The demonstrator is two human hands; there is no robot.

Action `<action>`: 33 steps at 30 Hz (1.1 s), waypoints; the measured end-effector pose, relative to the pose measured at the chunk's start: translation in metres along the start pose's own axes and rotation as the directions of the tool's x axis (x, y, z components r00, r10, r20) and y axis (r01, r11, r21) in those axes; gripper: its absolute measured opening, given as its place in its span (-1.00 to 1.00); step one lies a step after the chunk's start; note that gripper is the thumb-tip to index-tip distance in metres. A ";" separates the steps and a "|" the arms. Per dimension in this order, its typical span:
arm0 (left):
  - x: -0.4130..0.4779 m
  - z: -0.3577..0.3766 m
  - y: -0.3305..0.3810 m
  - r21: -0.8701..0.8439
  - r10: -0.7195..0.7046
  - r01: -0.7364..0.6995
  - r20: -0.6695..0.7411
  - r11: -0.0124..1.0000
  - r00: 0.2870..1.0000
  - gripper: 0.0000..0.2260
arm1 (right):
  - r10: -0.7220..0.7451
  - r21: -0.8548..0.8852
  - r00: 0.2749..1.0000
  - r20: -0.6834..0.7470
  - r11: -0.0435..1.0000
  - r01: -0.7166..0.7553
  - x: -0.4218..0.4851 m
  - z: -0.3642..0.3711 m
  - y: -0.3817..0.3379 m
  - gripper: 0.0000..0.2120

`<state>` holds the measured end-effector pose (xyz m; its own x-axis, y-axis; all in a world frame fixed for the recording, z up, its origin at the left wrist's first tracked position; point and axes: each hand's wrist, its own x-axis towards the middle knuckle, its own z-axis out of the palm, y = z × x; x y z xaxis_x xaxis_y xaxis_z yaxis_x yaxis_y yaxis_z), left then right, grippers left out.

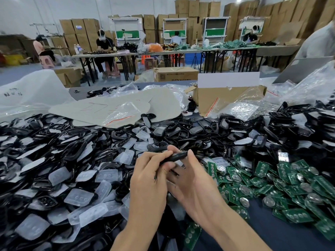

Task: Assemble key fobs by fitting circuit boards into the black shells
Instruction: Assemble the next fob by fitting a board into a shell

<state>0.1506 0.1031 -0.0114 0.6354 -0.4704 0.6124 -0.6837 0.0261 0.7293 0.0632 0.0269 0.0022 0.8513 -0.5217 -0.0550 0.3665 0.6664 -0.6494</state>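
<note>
Both my hands hold one black key fob shell (176, 156) edge-on above the table's middle. My left hand (150, 180) pinches its left end between curled fingers and thumb. My right hand (192, 180) grips its right end, thumb on top. Whether a board sits inside the shell is hidden. Green circuit boards (272, 183) with round coin cells lie heaped to the right. Black shells (199, 129) are piled behind my hands, and frames mixed with translucent rubber pads (79, 196) lie to the left.
A cardboard box (226, 100) with clear plastic bags stands behind the piles, next to grey card sheets (112, 107). A large white bag (27, 93) lies at far left. Other people sit at tables (163, 51) further back, before stacked cartons. A person's sleeve (319, 42) shows at right.
</note>
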 end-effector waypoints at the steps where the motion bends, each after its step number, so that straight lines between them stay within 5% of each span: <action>1: -0.001 0.000 0.001 -0.011 0.002 -0.002 0.003 1.000 1.000 -0.80 | 0.010 0.041 1.000 0.002 0.999 -0.010 0.000 0.000 0.001 -0.51; 7: 0.000 0.001 0.004 0.048 0.060 -0.062 0.037 0.997 0.997 -0.67 | -0.034 0.011 0.999 -0.032 0.999 0.034 0.001 -0.005 -0.002 -0.60; 24: -0.004 0.009 0.001 0.082 0.110 -0.106 -0.043 0.991 0.993 -0.79 | -0.025 0.022 0.989 -0.145 0.999 0.028 -0.002 0.007 0.005 -0.66; 33: -0.002 0.012 -0.005 0.106 0.169 -0.165 -0.031 0.981 0.985 -0.77 | -0.025 0.139 0.992 -0.120 0.989 0.042 -0.002 0.006 0.005 -0.48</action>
<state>0.1483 0.0936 -0.0199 0.5217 -0.4315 0.7359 -0.8131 0.0094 0.5820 0.0660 0.0347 0.0034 0.7907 -0.5984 -0.1291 0.4503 0.7114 -0.5396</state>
